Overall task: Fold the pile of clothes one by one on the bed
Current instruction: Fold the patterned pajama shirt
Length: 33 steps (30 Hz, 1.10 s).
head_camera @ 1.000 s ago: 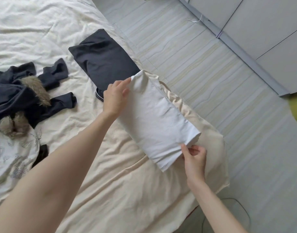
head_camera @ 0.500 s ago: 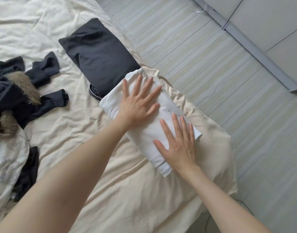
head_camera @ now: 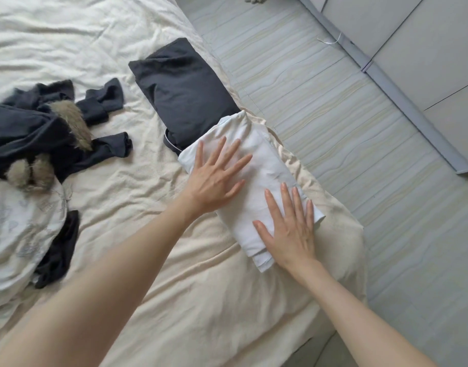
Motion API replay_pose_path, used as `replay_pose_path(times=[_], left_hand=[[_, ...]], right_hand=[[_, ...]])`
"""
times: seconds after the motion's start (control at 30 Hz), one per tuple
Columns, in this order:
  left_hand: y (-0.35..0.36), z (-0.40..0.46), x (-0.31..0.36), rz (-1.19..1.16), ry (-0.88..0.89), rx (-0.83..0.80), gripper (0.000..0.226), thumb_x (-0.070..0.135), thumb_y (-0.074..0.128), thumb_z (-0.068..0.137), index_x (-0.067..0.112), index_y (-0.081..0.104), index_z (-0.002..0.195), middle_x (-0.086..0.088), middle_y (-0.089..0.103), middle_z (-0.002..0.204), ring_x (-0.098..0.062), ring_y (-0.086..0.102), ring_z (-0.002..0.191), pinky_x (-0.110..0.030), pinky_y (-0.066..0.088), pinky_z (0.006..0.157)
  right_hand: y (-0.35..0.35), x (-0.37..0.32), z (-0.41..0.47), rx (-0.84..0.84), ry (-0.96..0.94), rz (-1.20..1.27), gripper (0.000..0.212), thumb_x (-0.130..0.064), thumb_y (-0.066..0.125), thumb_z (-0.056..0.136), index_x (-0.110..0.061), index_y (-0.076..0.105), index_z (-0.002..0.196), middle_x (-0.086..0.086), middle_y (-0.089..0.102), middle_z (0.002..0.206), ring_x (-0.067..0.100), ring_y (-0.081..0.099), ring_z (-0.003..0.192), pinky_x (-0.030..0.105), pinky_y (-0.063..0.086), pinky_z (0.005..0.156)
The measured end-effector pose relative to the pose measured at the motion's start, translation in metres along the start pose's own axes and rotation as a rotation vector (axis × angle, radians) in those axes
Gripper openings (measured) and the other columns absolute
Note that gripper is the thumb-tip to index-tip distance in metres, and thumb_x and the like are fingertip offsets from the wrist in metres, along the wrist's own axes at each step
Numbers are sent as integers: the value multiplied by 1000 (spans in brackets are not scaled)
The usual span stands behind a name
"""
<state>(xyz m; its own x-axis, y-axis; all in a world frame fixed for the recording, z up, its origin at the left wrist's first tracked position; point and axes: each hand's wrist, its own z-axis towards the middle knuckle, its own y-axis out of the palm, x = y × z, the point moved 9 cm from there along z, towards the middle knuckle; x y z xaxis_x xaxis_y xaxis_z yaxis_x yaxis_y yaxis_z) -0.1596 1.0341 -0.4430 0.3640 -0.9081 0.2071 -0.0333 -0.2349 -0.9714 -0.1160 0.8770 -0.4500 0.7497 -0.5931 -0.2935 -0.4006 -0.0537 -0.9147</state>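
A folded white garment [head_camera: 262, 165] lies near the right edge of the bed [head_camera: 137, 260]. My left hand [head_camera: 214, 173] presses flat on its upper part, fingers spread. My right hand [head_camera: 291, 229] presses flat on its lower part, fingers straight. A folded dark garment [head_camera: 182, 94] lies just beyond it, touching the white one's far end. At the left sits an unfolded pile: a dark coat with fur trim [head_camera: 39, 133] and a pale printed garment [head_camera: 18, 229] with a black piece [head_camera: 60, 247] beside it.
The cream sheet is wrinkled across the bed. To the right of the bed runs a pale striped floor [head_camera: 320, 107], bordered by grey cabinet doors [head_camera: 426, 49]. A cable lies on the floor at the bottom right.
One second ago both hands held the white garment by its ends above the bed. It now lies on the bed with both hands flat on it, as half a second ago.
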Motion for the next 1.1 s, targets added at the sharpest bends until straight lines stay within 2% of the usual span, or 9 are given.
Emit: replay_pose_path(times=[0.1, 0.2, 0.33, 0.5, 0.67, 0.87, 0.93, 1.0, 1.1], left_hand=[[-5, -61, -23, -116, -146, 92, 56, 39, 49, 95, 28, 32, 147, -5, 17, 158, -29, 6, 146, -59, 2, 113], [14, -132, -64, -180, -367, 75, 60, 39, 50, 94, 30, 27, 149, 1, 9, 159, -26, 1, 147, -57, 3, 114], [63, -254, -108, -211, -684, -116, 64, 45, 42, 96, 37, 9, 150, 0, -2, 160, -24, -12, 146, -52, -6, 114], [83, -379, -165, -133, -924, -243, 70, 42, 45, 95, 36, 2, 151, -1, -12, 160, -27, -16, 145, -57, -5, 113], [53, -444, -255, -92, -1071, -141, 68, 29, 46, 98, 32, 5, 152, -5, -7, 160, -28, -12, 146, -56, -3, 114], [42, -452, -338, -56, -1010, -60, 73, 27, 59, 91, 30, 17, 150, -7, 3, 160, -29, -2, 147, -51, -4, 115], [34, -448, -346, -40, -974, 51, 54, 11, 65, 84, 22, 47, 134, -13, 35, 147, -31, 27, 138, -52, 10, 115], [22, -449, -345, -58, -945, 214, 29, -2, 67, 77, 9, 64, 104, -16, 59, 114, -34, 54, 109, -51, 36, 99], [17, -459, -338, -108, -910, 344, 9, -7, 70, 75, 0, 65, 79, -14, 60, 79, -31, 57, 75, -39, 44, 68]], right_hand=[[-17, -45, -13, 101, -149, -37, 59, -36, 59, 86, -14, 47, 139, 18, 38, 148, 38, 35, 137, 57, 20, 111], [-11, -107, -26, 155, -338, -63, 53, -31, 54, 87, -11, 51, 136, 18, 45, 143, 38, 42, 132, 59, 28, 106], [35, -181, -41, 14, -485, -85, 62, -24, 78, 75, -9, 56, 131, 19, 51, 137, 38, 49, 127, 60, 37, 101], [93, -268, -52, -158, -680, -212, 65, -30, 83, 68, -10, 61, 126, 18, 61, 125, 33, 61, 113, 54, 48, 93], [152, -352, -31, -352, -772, -300, 62, -39, 39, 99, -19, 13, 152, 10, 20, 157, 24, 20, 144, 38, 15, 117], [193, -461, 11, -239, -926, -316, 62, -31, 48, 97, -18, 20, 151, 13, 23, 155, 28, 19, 143, 40, 20, 114], [205, -491, 19, -210, -973, -320, 62, -27, 51, 94, -18, 25, 149, 13, 26, 154, 30, 20, 143, 43, 21, 113], [220, -513, 21, -199, -1018, -342, 59, -26, 53, 92, -21, 30, 147, 11, 30, 151, 29, 23, 141, 44, 21, 111], [233, -527, 28, -164, -981, -341, 40, -20, 47, 91, -21, 48, 131, 7, 44, 136, 25, 36, 130, 40, 23, 102]])
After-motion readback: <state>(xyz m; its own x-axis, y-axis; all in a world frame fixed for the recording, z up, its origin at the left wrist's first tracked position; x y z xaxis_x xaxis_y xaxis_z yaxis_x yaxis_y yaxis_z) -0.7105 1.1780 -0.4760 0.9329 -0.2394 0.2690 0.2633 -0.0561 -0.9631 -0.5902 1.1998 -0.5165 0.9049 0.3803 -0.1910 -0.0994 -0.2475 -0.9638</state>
